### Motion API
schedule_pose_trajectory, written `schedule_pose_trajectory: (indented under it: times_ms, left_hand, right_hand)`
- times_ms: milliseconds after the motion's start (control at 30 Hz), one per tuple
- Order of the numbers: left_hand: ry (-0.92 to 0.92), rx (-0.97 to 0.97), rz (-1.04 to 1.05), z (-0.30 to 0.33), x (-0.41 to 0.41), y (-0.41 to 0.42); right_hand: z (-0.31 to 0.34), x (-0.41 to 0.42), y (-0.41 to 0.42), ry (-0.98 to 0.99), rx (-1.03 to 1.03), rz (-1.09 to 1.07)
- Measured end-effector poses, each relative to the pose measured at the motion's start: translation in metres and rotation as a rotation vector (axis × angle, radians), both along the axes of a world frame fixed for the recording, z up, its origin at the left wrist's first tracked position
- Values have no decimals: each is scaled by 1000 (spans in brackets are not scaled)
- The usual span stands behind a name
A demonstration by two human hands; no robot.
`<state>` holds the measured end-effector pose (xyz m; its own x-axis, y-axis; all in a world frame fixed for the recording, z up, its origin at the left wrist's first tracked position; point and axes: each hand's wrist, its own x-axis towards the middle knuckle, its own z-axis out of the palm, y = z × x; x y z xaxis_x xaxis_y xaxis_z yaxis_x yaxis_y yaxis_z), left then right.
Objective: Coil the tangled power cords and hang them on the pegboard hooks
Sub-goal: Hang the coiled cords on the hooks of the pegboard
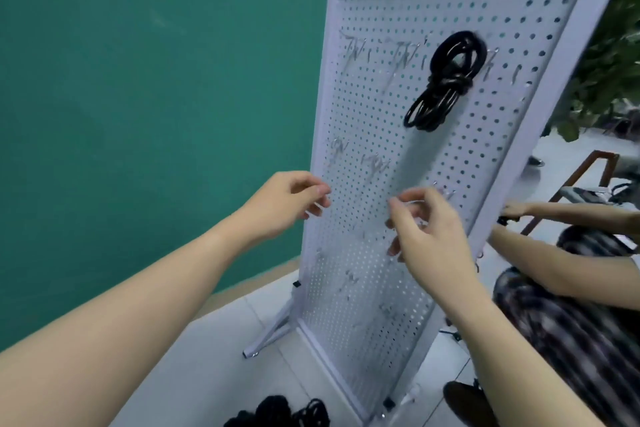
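A white pegboard (381, 288) stands tilted on the floor in front of me. One black power cord (446, 80), coiled and knotted round its middle, hangs from a hook in the upper row. Several bare metal hooks (356, 52) stick out beside and below it. My left hand (280, 204) is at the board's left edge with loosely curled fingers and nothing in it. My right hand (429, 229) hovers before the board's middle, thumb and fingers curled; motion blur hides whether they pinch anything. More black cords (284, 411) lie in a heap on the floor at the bottom.
Another person (571, 322) in a plaid garment crouches at the right, one hand (516, 210) at the board's right edge. The board's white foot (273, 329) juts left over the tiles. A green wall is behind; a plant (616, 62) and a wooden frame (588, 170) are at right.
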<state>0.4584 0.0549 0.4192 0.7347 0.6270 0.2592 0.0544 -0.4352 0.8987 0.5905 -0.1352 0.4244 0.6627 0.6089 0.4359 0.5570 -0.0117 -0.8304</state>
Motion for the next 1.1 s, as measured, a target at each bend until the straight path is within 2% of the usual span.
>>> schedule_pose_trajectory:
  times_ms: [200,367,533,700,800,900,1000,1100]
  left_hand:
    - [147,-182,280,-131,-101,20]
    - [262,-396,497,-264,-177,21]
    - [410,-573,689,-397,-252,6]
    - [602,-725,876,-505,-301,-23]
    - [689,-772,839,-548,-301,-37]
    - [681,-749,865,-574,-295,-44]
    - [723,-686,880,-579,-291,-44]
    - [713,-706,900,-577,-294,-48]
  right_hand:
    - [-150,-50,44,319,-477,387]
    - [-273,-82,75,408,-758,540]
    - [-372,-126,103,406,-959,677]
    - [-446,-178,125,461,-1037,797]
    - [-481,-201,128,494,-1062,834]
    - [-506,-213,127,520,-1083,843]
    - [-519,-219,126,563,-1087,823]
    - [-521,-225,127,594,-1083,813]
